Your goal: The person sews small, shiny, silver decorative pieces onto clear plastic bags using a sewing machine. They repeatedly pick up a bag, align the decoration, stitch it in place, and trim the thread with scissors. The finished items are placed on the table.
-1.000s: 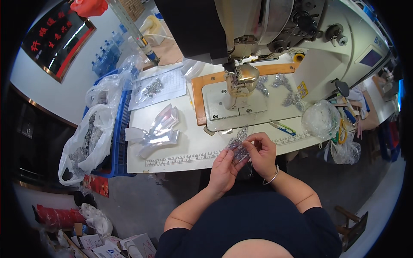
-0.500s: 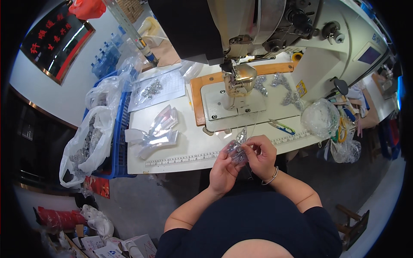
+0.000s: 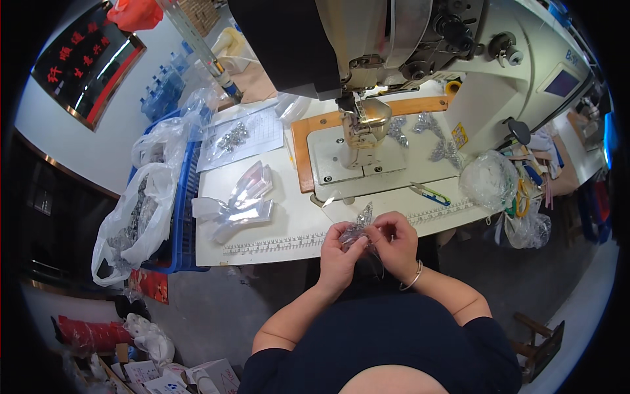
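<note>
With the fingers of our left hand point(image 3: 337, 262) and right hand point(image 3: 398, 249), we pinch a glittery silver appliqué point(image 3: 363, 215) over the desk point(image 3: 295, 220)'s front edge, probably because so small a piece needs steadying from both sides; thread snips point(image 3: 433, 194) lie near, likely for easy reach.

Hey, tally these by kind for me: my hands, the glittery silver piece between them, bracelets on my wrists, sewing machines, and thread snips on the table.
Hands: 2, left hand and right hand
Glittery silver piece, partly hidden by fingers: 1
Bracelet: 1
Sewing machine: 1
Thread snips: 1
Total: 6
</note>
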A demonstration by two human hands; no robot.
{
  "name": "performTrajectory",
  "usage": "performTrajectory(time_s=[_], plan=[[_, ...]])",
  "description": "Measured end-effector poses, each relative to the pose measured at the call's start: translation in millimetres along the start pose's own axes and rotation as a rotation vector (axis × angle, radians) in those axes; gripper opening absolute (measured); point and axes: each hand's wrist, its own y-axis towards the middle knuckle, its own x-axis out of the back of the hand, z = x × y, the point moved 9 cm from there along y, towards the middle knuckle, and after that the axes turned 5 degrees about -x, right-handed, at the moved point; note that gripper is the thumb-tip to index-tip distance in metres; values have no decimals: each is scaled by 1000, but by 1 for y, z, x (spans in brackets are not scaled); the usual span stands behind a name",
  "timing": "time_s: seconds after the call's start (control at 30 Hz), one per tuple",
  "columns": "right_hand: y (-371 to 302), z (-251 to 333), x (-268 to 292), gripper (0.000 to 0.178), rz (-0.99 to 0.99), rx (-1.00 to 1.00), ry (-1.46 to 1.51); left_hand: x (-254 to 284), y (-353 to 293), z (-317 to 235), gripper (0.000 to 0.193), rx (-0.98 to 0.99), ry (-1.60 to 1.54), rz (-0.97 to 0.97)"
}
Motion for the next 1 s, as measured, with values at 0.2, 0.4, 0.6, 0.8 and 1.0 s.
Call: performTrajectory(time_s=[0.2, 0.4, 0.6, 0.8, 1.0], plan=[[2, -36, -11, 15, 294, -461, 283, 5, 0, 1, 33, 47, 53, -12], [0, -42, -11, 15, 333, -467, 220, 7, -1, 4, 31, 69, 60, 2], [1, -43, -15, 14, 412, -512, 222, 12, 1, 6, 31, 72, 19, 11], [-2, -49, -17, 33, 501, -843, 556, 13, 4, 5, 32, 124, -114, -28], [18, -29, 3, 23, 385, -401, -24, 17, 4, -25, 26, -144, 160, -50]])
